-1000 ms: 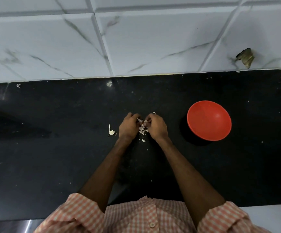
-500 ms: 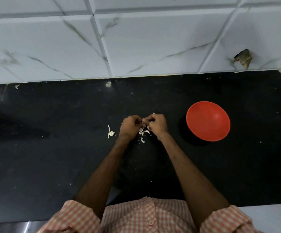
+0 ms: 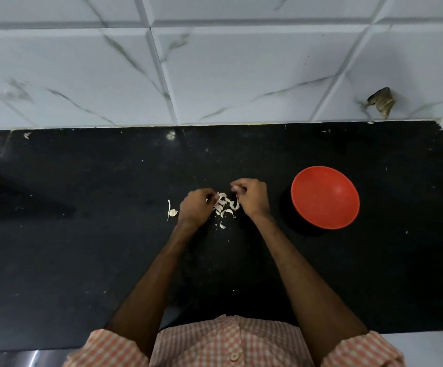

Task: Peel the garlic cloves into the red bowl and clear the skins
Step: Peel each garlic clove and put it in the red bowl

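Observation:
My left hand [image 3: 196,207] and my right hand [image 3: 252,197] hover close together over the black counter [image 3: 82,247]. The left hand's fingers curl round a pale garlic clove [image 3: 218,197] at its fingertips. The right hand's fingertips are pinched together on a small bit of garlic skin, held a little apart from the clove. Between and below the hands lies a small heap of white garlic skins [image 3: 227,209]. The red bowl [image 3: 324,197] stands to the right of my right hand, and its inside shows only red.
A stray skin and stem piece [image 3: 172,211] lies just left of my left hand. White marble-look wall tiles [image 3: 215,75] back the counter, with a chipped hole [image 3: 381,102] at the right. The counter's front edge runs along my checked shirt [image 3: 231,345].
The hands were joined at the fingertips over the skins. They have now drawn apart, the right hand moving up and to the right away from the clove.

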Motion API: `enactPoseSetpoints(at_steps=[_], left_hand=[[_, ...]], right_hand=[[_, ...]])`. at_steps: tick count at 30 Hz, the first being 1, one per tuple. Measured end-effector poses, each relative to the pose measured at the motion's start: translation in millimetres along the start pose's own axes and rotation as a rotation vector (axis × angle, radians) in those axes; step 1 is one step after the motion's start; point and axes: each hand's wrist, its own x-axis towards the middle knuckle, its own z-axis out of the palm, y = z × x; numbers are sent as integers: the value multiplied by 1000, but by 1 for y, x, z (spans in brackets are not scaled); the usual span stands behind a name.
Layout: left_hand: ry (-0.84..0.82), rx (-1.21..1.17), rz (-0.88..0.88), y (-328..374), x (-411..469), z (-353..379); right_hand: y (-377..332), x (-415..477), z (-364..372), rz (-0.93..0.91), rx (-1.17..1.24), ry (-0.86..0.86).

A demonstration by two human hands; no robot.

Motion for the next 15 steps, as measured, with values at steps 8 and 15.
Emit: enactPoseSetpoints(at_steps=[8,15], left_hand=[[54,-7,-35,1,-9,-1],[38,8,-39,-9,-6,-3]], right_hand=[[12,7,2,-211,-449,-175],[6,-7,20,-299,-445,-158]])
